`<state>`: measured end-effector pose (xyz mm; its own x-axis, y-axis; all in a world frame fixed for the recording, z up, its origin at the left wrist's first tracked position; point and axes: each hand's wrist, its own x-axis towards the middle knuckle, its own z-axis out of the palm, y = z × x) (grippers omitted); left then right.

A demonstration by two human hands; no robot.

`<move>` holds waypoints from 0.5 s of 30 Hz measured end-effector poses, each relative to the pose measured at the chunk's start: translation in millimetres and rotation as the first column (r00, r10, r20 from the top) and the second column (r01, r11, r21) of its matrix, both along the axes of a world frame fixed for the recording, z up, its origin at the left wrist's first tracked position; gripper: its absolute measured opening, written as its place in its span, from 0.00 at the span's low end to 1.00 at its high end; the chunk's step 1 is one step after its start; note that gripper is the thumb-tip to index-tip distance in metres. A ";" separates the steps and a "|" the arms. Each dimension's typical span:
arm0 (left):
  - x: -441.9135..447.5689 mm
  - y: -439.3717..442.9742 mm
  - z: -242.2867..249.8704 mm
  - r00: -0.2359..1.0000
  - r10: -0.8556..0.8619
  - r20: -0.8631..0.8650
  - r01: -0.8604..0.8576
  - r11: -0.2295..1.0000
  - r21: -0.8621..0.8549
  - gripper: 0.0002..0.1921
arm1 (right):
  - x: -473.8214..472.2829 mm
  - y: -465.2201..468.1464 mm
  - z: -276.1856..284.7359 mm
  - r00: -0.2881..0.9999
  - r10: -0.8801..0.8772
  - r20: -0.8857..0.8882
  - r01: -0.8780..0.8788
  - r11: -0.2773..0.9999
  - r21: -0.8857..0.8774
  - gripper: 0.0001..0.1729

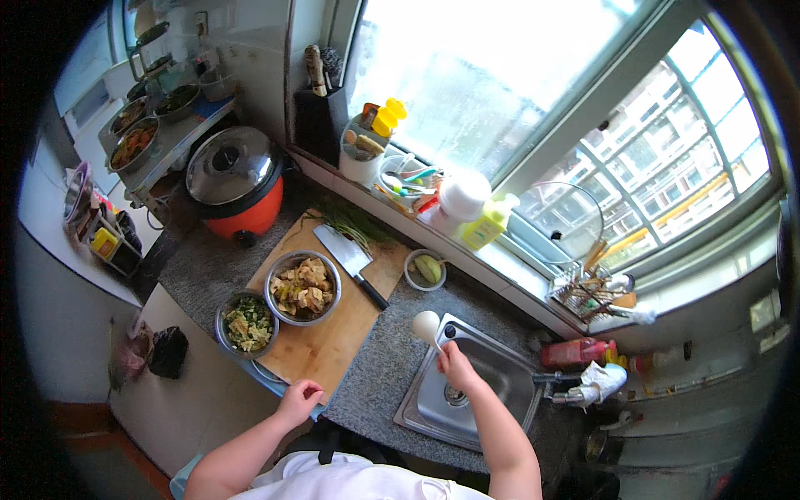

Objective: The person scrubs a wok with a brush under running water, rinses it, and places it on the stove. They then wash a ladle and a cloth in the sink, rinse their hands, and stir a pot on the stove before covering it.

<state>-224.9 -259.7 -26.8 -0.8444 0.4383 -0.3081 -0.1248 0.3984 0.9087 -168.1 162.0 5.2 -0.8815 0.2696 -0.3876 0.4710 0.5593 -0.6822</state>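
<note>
My right hand (pixel 458 367) grips the handle of a white ladle (pixel 426 326), raised over the left rim of a stainless steel sink (pixel 525 431). My left hand (pixel 300 400) is at the near edge of a wooden cutting board (pixel 325 359), its fingers curled in and nothing visible in them. On the board stands a metal bowl of browned chunks (pixel 304 287). A smaller metal bowl of chopped greens and pale yellow pieces (pixel 248 324) sits at the board's left edge. Behind them lies a cleaver (pixel 350 253), its black handle pointing towards the sink.
Green stalks (pixel 350 231) lie at the board's back. A small bowl with a pale green piece (pixel 426 270) stands right of it. An orange electric cooker (pixel 240 187) with a lid occupies the back left. Bottles and utensils line the windowsill (pixel 506 284). A cloth-wrapped faucet (pixel 594 384) flanks the sink.
</note>
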 end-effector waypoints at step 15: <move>18.7 -95.8 36.9 0.995 -0.083 0.054 0.092 0.975 -0.203 0.11 | 224.8 -38.8 1.4 0.711 -0.703 -0.011 0.700 0.707 0.104 0.08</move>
